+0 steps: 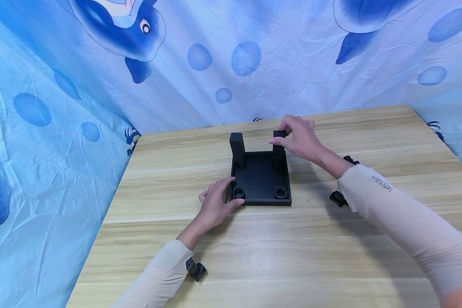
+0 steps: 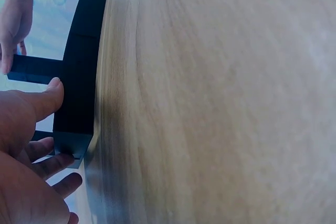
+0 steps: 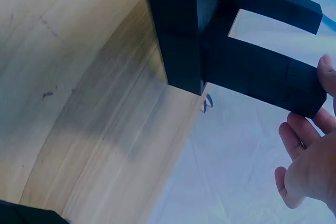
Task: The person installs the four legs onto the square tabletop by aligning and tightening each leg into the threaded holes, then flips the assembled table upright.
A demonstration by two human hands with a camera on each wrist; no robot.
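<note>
A square black tray-like base with a raised rim lies on the table, resembling a small upturned table. Two block-shaped legs stand at its far corners, the left leg and the right leg. Round sockets show at the two near corners. My right hand pinches the top of the right leg between thumb and fingers, also visible in the right wrist view. At the near left corner, my left hand grips the base, thumb on the front edge and fingers along the left side.
The wooden table runs back to a blue fabric backdrop with whale and bubble prints. Small black wrist devices, one at the left wrist and another by the right sleeve, stick out from the arms.
</note>
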